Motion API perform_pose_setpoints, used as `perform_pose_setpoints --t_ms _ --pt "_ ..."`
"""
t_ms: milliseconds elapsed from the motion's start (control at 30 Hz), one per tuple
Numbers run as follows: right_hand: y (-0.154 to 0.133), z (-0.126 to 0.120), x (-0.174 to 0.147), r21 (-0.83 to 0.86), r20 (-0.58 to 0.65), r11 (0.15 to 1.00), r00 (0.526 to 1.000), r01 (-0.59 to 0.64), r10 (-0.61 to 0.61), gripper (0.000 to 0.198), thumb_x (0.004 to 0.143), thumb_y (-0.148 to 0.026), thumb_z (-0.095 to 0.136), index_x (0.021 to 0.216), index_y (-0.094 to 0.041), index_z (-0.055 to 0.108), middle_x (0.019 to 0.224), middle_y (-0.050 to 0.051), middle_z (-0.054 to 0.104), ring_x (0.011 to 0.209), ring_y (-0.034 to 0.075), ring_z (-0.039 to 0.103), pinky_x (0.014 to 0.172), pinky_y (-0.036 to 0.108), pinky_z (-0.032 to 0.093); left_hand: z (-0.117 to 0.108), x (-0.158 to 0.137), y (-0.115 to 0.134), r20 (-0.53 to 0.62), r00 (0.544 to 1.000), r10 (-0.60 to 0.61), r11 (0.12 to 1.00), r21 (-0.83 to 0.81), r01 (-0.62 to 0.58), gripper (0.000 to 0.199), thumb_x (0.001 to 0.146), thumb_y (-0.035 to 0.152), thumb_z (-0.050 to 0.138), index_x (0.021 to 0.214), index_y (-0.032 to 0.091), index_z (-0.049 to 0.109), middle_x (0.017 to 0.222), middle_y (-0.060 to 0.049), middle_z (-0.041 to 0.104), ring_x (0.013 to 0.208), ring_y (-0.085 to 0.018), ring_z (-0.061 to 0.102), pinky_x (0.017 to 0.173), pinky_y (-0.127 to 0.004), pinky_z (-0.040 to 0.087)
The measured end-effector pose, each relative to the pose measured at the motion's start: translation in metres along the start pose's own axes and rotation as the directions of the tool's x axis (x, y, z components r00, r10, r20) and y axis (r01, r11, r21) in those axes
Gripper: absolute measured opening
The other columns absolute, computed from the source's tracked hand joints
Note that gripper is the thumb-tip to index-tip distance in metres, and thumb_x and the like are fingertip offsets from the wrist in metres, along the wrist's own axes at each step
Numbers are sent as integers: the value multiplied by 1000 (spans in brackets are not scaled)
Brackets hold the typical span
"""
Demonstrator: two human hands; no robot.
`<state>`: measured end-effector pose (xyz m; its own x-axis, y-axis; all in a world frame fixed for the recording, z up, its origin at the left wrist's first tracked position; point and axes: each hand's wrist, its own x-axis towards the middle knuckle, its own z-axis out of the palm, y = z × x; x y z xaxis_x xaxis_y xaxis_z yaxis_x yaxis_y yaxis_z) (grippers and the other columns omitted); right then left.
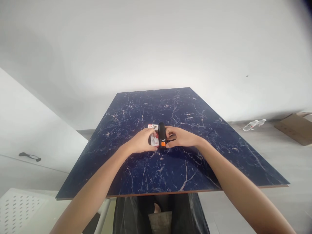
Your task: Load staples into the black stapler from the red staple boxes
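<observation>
Near the middle of the dark blue table, my left hand (142,140) has its fingers and thumb around a small white-and-red box (154,140). Right beside the box stands a black object (162,131) with an orange patch at its near end; its kind is not clear. My right hand (177,136) grips that black object from the right, with thumb and fingers bent against its side. The box and the black object are side by side and seem to touch. My fingers hide part of both.
The blue marble-patterned table (156,175) reaches back to a white wall. On the floor to the right lie a clear plastic bottle (251,125) and a cardboard box (296,128). A white perforated stool or chair (21,208) is at the lower left, below a white cabinet with a dark handle (29,157).
</observation>
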<state>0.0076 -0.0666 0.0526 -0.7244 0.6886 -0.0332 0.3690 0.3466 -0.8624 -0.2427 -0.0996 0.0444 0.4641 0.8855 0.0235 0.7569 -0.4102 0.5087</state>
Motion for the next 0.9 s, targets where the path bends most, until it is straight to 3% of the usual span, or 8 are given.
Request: perform_pose_setpoints --t_ms 433,533,600,700,767,900 --pt "0 -1 -1 19 45 999 998 -40 39 37 67 -38 81 85 -22 53 113 5 63 89 23 66 78 38 54 0 0 -1 16 998 68 998 16 -68 56 65 55 82 103 23 59 110 -9 63 94 -29 61 71 -37 49" --pt "-1 -2 -1 25 76 998 996 -57 55 38 69 -40 80 86 -22 51 117 5 62 89 22 67 78 37 54 1 1 -5 -99 979 178 982 89 -170 46 84 61 65 106 21 62 114 -12 63 104 -30 58 84 -42 49" --pt "0 -3 -2 24 85 997 994 -72 70 39 70 -43 80 87 -22 51 116 5 63 91 23 66 78 38 54 2 3 -11 -191 957 218 971 144 -192 42 98 55 46 116 21 64 129 -13 60 119 -31 52 98 -47 44" --pt "1 -3 -1 32 84 996 993 -82 79 40 68 -44 81 89 -22 53 113 6 64 95 24 65 81 39 53 3 8 -25 -203 953 225 960 216 -181 45 105 46 32 132 24 60 147 -9 50 135 -30 40 111 -50 34" --pt "2 -3 -1 35 79 996 994 -84 81 41 67 -45 81 89 -22 54 111 6 64 95 24 64 81 40 53 4 10 -31 -194 960 202 957 249 -151 48 106 45 28 135 25 61 141 -9 54 130 -28 43 109 -48 35" --pt "1 -2 0 28 75 996 993 -88 86 40 67 -43 81 88 -22 54 110 5 64 94 24 64 80 39 53 7 10 -33 -228 968 104 978 201 -58 54 106 46 26 134 20 64 104 -9 63 102 -25 51 94 -43 42"
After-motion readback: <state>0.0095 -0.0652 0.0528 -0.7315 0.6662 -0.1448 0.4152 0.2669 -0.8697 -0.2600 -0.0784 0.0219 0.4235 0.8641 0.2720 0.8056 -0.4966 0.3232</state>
